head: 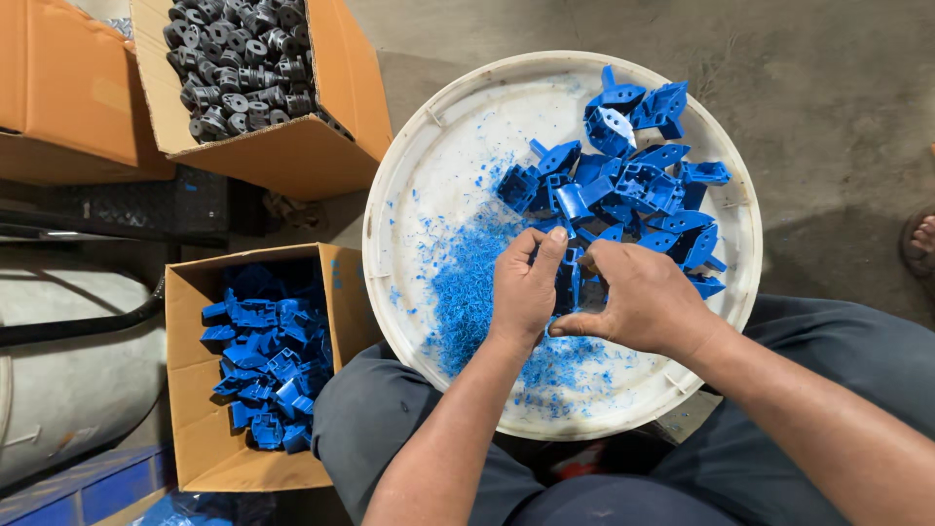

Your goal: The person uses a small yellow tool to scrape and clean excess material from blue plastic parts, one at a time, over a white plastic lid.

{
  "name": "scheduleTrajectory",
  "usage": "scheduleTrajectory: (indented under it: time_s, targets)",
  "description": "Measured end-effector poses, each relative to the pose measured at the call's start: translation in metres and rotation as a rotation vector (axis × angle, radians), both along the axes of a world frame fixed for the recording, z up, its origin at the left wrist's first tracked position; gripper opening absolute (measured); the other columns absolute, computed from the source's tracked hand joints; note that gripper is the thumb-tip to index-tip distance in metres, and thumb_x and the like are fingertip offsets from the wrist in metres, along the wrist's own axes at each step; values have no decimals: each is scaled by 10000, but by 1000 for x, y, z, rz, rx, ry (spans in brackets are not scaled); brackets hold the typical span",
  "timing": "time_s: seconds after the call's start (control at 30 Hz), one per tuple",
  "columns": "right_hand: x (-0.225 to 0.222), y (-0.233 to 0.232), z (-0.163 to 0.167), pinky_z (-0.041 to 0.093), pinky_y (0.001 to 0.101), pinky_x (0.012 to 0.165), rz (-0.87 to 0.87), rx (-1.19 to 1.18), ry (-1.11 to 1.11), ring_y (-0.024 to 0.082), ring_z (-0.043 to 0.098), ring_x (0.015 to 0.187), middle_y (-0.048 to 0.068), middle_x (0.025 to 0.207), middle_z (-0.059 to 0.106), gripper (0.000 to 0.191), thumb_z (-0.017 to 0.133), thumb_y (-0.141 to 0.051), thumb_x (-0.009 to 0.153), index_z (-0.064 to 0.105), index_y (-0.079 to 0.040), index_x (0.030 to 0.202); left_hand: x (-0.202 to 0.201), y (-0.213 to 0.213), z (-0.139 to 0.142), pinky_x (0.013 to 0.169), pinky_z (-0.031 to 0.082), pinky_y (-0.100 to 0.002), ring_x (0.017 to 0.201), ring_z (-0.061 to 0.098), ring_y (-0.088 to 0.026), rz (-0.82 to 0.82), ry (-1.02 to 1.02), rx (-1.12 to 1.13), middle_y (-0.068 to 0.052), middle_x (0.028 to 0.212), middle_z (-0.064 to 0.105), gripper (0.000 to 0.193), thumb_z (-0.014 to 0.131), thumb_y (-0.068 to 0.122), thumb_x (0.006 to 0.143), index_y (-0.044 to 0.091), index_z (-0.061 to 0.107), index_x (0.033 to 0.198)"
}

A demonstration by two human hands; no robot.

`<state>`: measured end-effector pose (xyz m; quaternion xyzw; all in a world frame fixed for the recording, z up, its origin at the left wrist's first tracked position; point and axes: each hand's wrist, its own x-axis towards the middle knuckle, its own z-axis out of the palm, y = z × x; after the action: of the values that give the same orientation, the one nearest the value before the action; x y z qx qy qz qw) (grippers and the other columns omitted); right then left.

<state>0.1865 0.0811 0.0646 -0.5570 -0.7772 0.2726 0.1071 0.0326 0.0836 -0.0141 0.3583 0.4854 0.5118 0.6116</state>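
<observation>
Currently left hand (526, 287) and right hand (638, 297) both pinch blue plastic bracket (568, 282) between them, upright, near round tray (409, 146) centre.

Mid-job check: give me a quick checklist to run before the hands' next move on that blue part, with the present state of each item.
1. Blue part gripped by both hands: ok, left hand and right hand close around it.
2. Part held over the white round tray: ok.
3. Blue shavings caught on the tray: ok, piled left of the hands.
4. Pile of blue parts within reach: ok, just beyond the hands.
5. Cardboard box of blue parts has room: cannot tell, partly filled.
6. Tool in hand: cannot tell, fingers hide it.
</observation>
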Motion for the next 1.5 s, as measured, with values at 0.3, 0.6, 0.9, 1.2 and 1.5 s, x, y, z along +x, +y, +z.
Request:
scheduleTrajectory:
  time_s: [0.3,0.6,0.9,1.2,1.5]
  targets:
    - [2,-6,-12,498,479,595,37,202,36,372,643,688,127,699,627,654,843,-631,625,587,-52,791,1,0,3,567,368,-227,663,422,-16,1,39,31,75,708,545,337,676,335,1013,77,625,803]
    - [0,-8,-13,507,460,611,27,296,155,359,647,724,129,763,638,614,821,-584,659,609,-47,869,-1,2,6,552,341,-227,649,403,-14,29,42,14,75,694,526,333,673,326,1015,67,635,808]
    - [0,-8,-13,502,469,620,45,223,36,359,641,720,125,730,630,602,846,-591,661,582,-60,766,0,2,3,566,399,-230,655,453,-19,16,-5,4,59,715,580,319,671,320,1010,61,643,825]
    - [0,-8,-12,497,461,601,48,343,86,360,629,709,132,730,609,629,822,-603,665,587,-39,818,2,2,4,554,399,-232,644,461,-21,44,-52,-63,49,722,587,298,670,294,1013,59,646,832]
    - [-2,-10,-13,487,461,591,69,413,65,354,604,684,126,694,565,635,767,-648,720,566,-49,776,1,3,7,538,417,-238,623,483,-28,41,-59,-90,36,714,596,289,662,281,1008,61,639,823]
